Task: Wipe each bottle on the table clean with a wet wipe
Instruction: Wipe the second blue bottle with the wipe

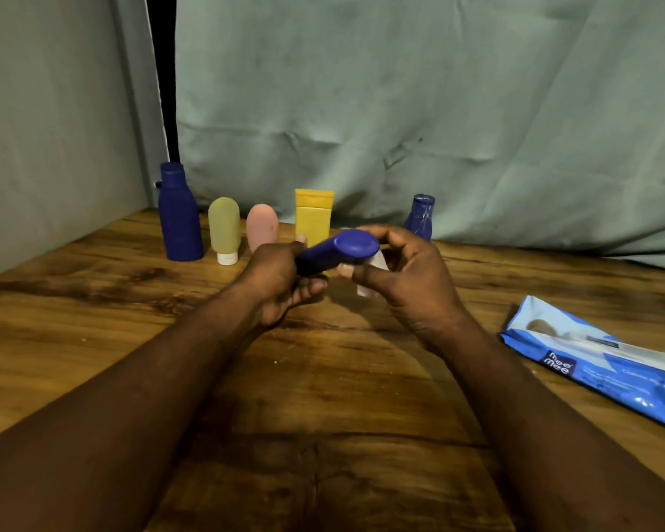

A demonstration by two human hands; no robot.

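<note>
Cleaning under way, midway at a guess: blue bottle point(336, 250) held on its side above the bench point(93, 320), just in front of the yellow tube point(313, 216). Left hand point(277, 286) closed in a firm grip around the bottle's body; right hand point(404, 270) curled at the capped end, fingers pinched shut on a crumpled white wet wipe point(373, 268) pressed against the plastic. Standing in a row along the back edge, left of the yellow tube: large navy bottle point(179, 216), green tube point(224, 230), pink tube point(262, 226). Right of the yellow tube, partly hidden behind the right hand: small navy bottle point(420, 216). Well to the right of the yellow tube, nearer the camera: wipes pack point(592, 362) lying flat. Impossible to tell which standing bottles are already clean; at least one bottle in progress, up to five possibly left.
</note>
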